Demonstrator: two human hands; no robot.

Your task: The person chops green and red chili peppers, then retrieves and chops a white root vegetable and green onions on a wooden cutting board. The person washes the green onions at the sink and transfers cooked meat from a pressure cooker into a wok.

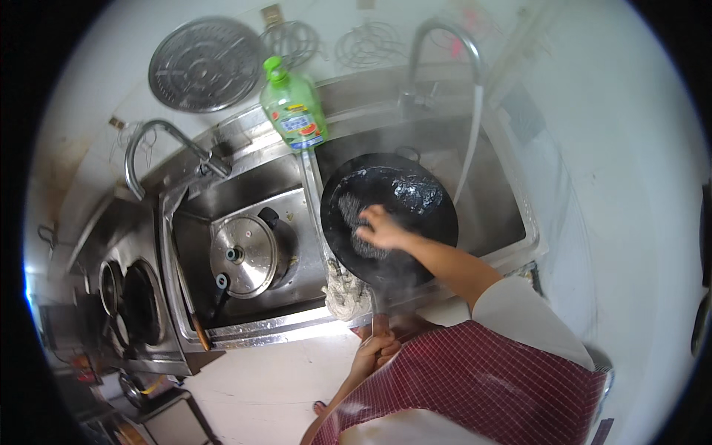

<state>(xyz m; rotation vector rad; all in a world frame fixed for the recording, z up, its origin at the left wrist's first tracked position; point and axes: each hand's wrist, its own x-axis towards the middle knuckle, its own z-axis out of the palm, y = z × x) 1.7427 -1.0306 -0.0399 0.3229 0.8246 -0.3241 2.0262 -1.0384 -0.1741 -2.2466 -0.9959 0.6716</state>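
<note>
A black wok (pixel 389 267) rests over the right sink basin, with glossy wet patches inside and steam around it. My left hand (pixel 377 351) is closed around its handle (pixel 380 324) at the front edge of the sink. Over the inside of the wok, my right hand (pixel 384 229) has its fingers apart. Grey textured patches (pixel 350 208) show beside those fingers; whether they are foam, water or a scrubber is unclear. A crumpled pale cloth (pixel 346 295) lies on the divider between the basins, beside the wok.
A lidded steel pressure cooker (pixel 247 256) sits in the left basin (pixel 311 222). Behind the divider stands a green pump bottle (pixel 295 111). Curved faucets rise at the left (pixel 161 125) and right (pixel 445 25). A wooden-handled tool (pixel 199 331) leans over the left rim.
</note>
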